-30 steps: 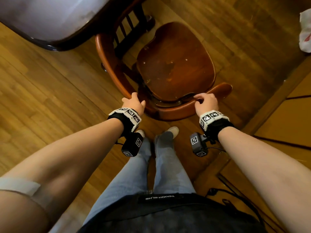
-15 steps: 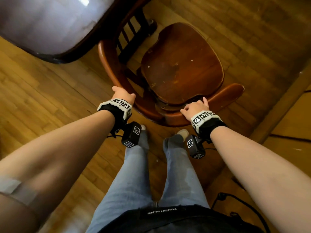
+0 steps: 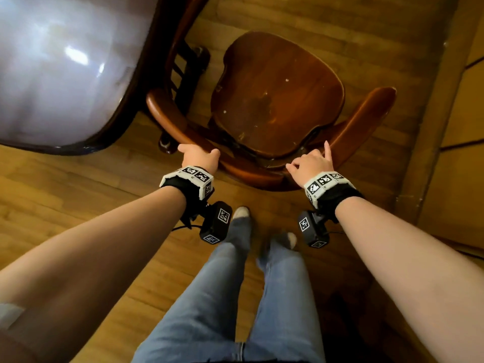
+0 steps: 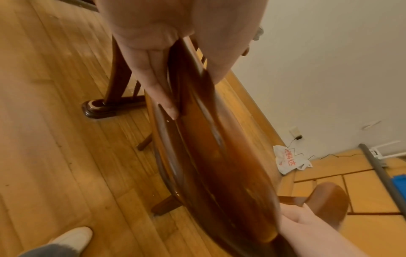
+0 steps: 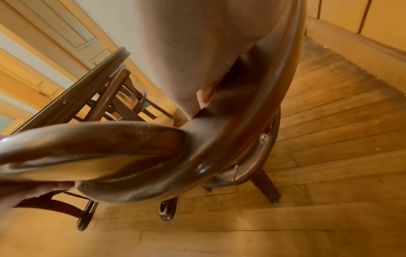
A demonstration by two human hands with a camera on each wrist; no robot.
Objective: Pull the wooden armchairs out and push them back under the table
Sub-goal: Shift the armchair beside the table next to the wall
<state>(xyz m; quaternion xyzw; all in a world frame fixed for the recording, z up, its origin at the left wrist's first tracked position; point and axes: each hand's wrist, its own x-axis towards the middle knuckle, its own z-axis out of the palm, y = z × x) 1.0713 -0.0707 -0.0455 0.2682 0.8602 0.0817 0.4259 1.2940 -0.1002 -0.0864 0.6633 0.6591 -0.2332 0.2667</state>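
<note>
A dark wooden armchair [image 3: 275,100] stands in front of me, its left arm reaching under the edge of the glossy table [image 3: 65,74]. My left hand [image 3: 200,155] grips the curved back rail [image 3: 256,176] at its left bend. In the left wrist view its fingers [image 4: 158,83] lie along one side of the rail and the thumb [image 4: 219,52] on the other. My right hand [image 3: 310,163] holds the rail at its right bend, index finger raised along the right arm [image 3: 366,119]. The right wrist view shows its palm [image 5: 197,52] pressed on the rail [image 5: 230,147].
The table's carved foot [image 4: 98,107] stands on the plank floor just left of the chair. More chairs [image 5: 114,97] sit under the table's far side. A white plastic bag [image 4: 290,160] lies by the wall. A raised wooden step [image 3: 458,153] borders the right. My feet [image 3: 241,213] are behind the chair.
The chair has turned a little, its right arm now pointing further away from me. My left hand slid leftward along the rail, and my right index finger lifted. My feet shifted.
</note>
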